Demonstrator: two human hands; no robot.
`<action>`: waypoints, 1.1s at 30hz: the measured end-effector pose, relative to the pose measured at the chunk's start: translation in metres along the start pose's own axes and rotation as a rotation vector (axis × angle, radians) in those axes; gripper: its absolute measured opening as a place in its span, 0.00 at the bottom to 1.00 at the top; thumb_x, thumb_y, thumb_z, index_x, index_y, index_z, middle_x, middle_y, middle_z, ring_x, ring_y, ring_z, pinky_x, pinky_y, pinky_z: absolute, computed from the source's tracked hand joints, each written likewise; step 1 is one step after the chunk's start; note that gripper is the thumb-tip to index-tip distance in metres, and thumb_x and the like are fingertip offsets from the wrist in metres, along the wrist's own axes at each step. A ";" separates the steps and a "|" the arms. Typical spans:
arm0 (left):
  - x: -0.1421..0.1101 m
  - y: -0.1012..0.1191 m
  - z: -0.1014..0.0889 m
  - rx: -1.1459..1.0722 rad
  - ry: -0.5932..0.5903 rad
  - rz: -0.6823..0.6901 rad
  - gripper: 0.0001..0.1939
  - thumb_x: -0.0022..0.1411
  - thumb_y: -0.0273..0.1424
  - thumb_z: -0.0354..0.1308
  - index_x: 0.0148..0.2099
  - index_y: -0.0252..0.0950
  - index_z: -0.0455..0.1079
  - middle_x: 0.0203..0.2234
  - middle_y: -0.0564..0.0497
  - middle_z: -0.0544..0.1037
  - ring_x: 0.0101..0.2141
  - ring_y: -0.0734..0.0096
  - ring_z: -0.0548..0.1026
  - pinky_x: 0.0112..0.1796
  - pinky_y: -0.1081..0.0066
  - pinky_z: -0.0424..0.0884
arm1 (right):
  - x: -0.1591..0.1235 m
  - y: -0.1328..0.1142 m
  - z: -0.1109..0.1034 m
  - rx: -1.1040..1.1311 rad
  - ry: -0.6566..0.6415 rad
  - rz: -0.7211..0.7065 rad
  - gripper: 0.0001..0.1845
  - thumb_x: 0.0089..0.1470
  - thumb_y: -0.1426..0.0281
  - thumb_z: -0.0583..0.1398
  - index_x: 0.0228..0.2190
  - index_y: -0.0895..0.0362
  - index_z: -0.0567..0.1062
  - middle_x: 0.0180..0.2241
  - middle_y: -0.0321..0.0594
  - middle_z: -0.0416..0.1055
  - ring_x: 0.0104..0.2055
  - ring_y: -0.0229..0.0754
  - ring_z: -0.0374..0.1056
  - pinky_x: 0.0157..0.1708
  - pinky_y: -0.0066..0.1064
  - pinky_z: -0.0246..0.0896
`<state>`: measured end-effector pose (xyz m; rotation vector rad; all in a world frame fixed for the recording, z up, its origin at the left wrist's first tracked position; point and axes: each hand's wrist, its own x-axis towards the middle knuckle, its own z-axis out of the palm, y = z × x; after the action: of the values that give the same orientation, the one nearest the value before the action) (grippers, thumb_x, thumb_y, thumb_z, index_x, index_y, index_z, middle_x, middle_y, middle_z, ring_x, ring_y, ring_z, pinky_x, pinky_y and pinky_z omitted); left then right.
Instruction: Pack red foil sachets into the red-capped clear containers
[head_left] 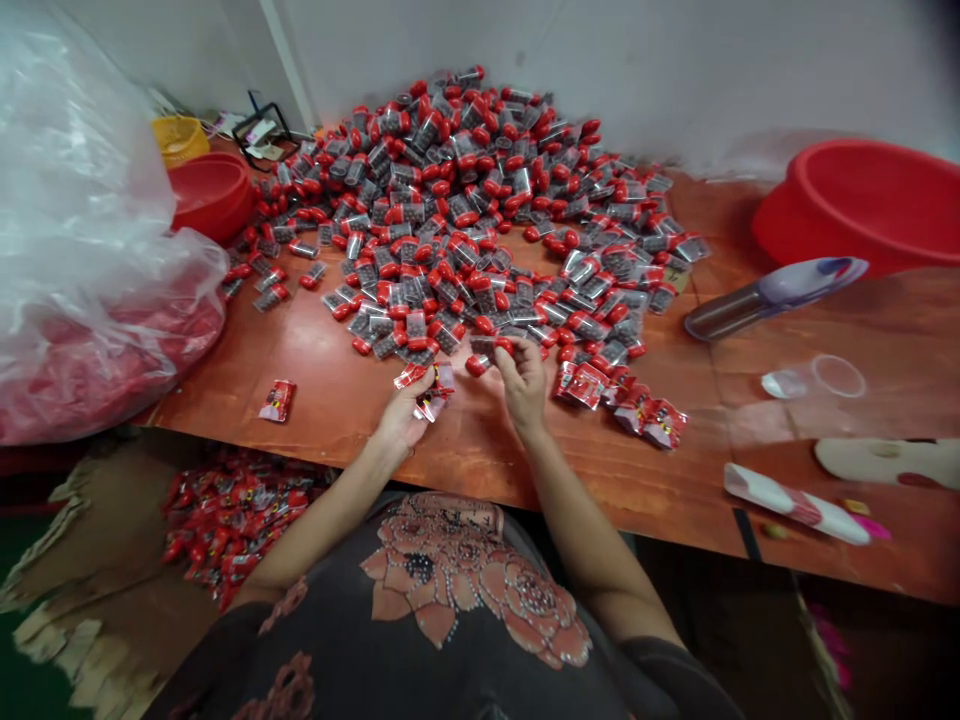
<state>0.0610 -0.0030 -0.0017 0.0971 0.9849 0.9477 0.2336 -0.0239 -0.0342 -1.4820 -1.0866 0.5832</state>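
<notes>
My left hand (401, 418) is closed on a red printed packet (437, 392), its fingers partly hidden behind the crumpled film. Just to the right, my right hand (523, 385) pinches a small clear bottle (484, 345) with a red cap and dark contents. Beyond both hands rises a large pile of the same red-capped bottles (457, 200), its near edge close to my fingers. Several red packets (645, 415) lie to the right of my right hand. A single red packet (278, 400) rests on the table to the left.
A large plastic bag (90, 230) with red contents stands at the left, beside a red bowl (214, 190). At the right are a red basin (862, 200), a scoop-like clear container (772, 298) and a white tube (799, 505). Below the table edge, a box holds many red packets (232, 510).
</notes>
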 end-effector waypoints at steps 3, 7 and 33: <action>-0.002 -0.001 0.000 0.027 -0.007 -0.001 0.04 0.58 0.22 0.64 0.36 0.34 0.74 0.30 0.49 0.80 0.28 0.73 0.77 0.33 0.70 0.75 | -0.018 -0.014 -0.010 0.253 -0.066 0.181 0.20 0.62 0.58 0.52 0.53 0.49 0.68 0.45 0.43 0.75 0.41 0.45 0.75 0.40 0.42 0.74; -0.005 -0.007 0.001 0.082 -0.054 0.064 0.07 0.53 0.22 0.68 0.35 0.34 0.75 0.29 0.50 0.80 0.29 0.72 0.77 0.35 0.69 0.75 | -0.036 -0.033 -0.016 0.326 -0.186 0.278 0.24 0.58 0.58 0.58 0.55 0.46 0.65 0.44 0.42 0.75 0.36 0.43 0.75 0.34 0.39 0.74; -0.031 -0.004 0.011 0.453 -0.166 0.357 0.14 0.43 0.32 0.74 0.31 0.35 0.75 0.26 0.53 0.77 0.25 0.75 0.74 0.28 0.72 0.73 | -0.063 -0.057 -0.029 0.267 -0.325 0.223 0.22 0.56 0.63 0.63 0.53 0.42 0.75 0.36 0.36 0.64 0.33 0.36 0.64 0.33 0.34 0.66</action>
<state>0.0656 -0.0238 0.0233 0.7413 1.0306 1.0046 0.2129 -0.0972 0.0128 -1.3082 -1.0453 1.1133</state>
